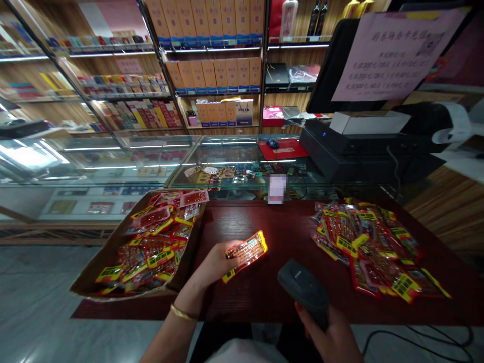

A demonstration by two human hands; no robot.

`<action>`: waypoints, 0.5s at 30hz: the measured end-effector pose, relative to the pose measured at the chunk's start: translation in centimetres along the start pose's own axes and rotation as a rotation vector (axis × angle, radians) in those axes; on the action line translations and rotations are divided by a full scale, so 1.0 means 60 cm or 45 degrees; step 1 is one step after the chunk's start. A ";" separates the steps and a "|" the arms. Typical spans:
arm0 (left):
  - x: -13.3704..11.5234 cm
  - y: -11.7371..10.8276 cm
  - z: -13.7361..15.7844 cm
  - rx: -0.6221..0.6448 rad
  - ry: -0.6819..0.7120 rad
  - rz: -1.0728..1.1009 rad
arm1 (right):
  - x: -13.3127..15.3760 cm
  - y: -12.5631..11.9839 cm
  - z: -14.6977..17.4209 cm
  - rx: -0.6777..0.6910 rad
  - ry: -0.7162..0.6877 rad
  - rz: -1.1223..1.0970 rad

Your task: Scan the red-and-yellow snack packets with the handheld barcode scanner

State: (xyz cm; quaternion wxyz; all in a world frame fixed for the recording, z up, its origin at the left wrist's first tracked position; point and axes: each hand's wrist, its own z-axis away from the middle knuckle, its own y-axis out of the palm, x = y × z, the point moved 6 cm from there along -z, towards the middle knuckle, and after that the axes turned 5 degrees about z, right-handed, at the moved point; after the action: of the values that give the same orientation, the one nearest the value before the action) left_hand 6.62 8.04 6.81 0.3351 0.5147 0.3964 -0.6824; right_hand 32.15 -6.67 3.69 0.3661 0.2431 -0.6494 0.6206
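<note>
My left hand (217, 262), with a gold bangle at the wrist, pinches a snack packet (247, 250) by its left end above the dark red table (230, 217). Bright light falls on the packet's red and yellow wrapper. In my right hand (327, 327) is a dark grey barcode scanner (304, 285), its head pointing up and left toward the packet. To the left, a cardboard box (185, 275) holds many similar packets (151, 247). A loose pile of such packets (366, 242) lies on the table's right side.
Behind the table stands a glass display counter (227, 146) with a red mat (295, 149) and a mouse (273, 144). A monitor (333, 65) with a paper sign rises at the right. Black cables (416, 343) lie on the floor at lower right.
</note>
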 end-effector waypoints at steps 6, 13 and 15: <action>0.041 0.005 0.000 -0.063 -0.085 0.233 | 0.002 -0.001 -0.002 -0.126 0.110 -0.074; 0.036 0.117 -0.150 -0.136 -0.052 0.476 | -0.007 -0.012 0.013 -0.256 0.187 -0.177; 0.015 0.171 -0.215 -0.109 -0.038 0.457 | -0.016 -0.024 0.017 -0.303 0.249 -0.162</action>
State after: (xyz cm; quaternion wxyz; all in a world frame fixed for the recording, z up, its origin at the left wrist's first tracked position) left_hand 20.93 14.69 1.94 0.4787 0.5524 0.3219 -0.6018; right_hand 33.69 -7.99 3.89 0.4923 0.1770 -0.6629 0.5356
